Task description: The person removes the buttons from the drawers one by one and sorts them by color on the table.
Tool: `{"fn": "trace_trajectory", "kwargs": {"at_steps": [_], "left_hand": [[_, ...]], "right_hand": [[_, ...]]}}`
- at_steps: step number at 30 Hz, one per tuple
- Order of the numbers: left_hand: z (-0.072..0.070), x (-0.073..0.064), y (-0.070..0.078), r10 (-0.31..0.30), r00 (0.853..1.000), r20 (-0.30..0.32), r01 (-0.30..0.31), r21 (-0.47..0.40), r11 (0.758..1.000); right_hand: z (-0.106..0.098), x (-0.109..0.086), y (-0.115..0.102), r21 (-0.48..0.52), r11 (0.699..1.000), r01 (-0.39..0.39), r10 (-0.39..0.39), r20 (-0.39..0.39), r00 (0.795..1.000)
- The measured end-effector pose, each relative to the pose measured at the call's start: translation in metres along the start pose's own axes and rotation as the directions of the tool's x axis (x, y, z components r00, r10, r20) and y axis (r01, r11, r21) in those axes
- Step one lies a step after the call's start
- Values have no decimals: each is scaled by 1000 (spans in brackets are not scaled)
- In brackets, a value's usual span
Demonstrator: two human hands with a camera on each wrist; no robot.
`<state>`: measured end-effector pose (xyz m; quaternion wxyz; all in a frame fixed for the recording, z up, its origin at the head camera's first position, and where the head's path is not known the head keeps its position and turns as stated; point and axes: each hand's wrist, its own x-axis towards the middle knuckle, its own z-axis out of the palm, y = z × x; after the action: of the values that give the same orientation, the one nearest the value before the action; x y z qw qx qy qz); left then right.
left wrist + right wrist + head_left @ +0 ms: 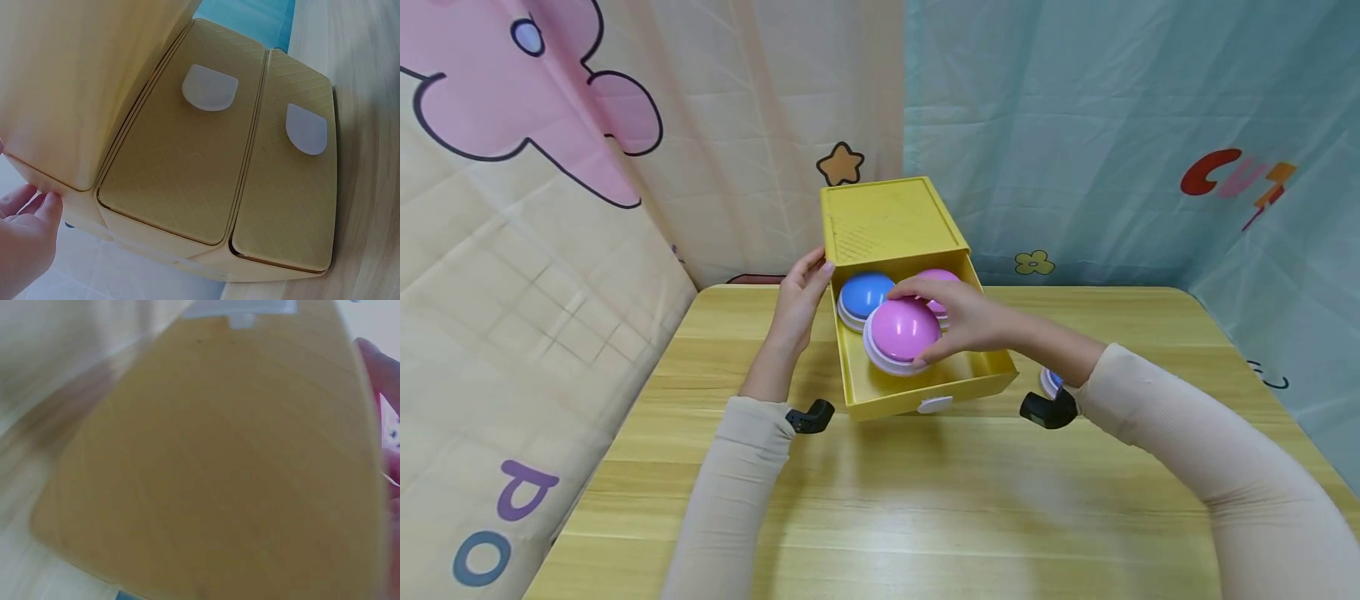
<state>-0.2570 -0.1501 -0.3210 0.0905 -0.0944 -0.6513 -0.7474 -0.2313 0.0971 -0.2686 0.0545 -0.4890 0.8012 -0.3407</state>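
Sleeves (722,492): both arms reach in from the near side of the drawer; left runs up its left flank, right angles in from the right, bent at the elbow.
Drawer (880,405): landmark; pulled out toward the person, probably so its inside can be reached from above.
Held pink button (906,329): in the drawer's outline, about mid-width, dome up, tipped a bit toward the person. Can't tell if its base touches the drawer floor.
Right hand (973,321): clamped on that button, thumb near side, fingers far side; rim grip likely because the dome is smooth. Wrist comes in over the drawer's right wall.
Table blue button (1054,381): right of the drawer, mostly hidden behind the right wrist.
Blue button (867,294): in the drawer, back left, dome up, base down.
Far pink button (938,273): in the drawer, back right, partly behind the right hand.
Left hand (801,292): left of the drawer at its back end, fingers loosely extended against the cabinet side, not wrapped round anything; looks like bracing.
Cabinet (891,218): behind the drawer, housing it; lower drawers (175,150) below it are pushed in.
Curtain (1037,125): beyond everything, behind the drawer.
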Motion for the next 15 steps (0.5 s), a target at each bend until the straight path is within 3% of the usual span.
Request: {"fn": "trace_trajectory", "kwargs": {"at_steps": [7,15], "left_hand": [[-1,1,0,1,1000,3,-1,-17,1000],[-2,1,-1,0,1000,9,0,-30,1000]], "right_hand": [[-24,-25,-6,-38,998,-40,36,-107,994],[-39,-77,2,-52,995,-83,70,-216,974]]}}
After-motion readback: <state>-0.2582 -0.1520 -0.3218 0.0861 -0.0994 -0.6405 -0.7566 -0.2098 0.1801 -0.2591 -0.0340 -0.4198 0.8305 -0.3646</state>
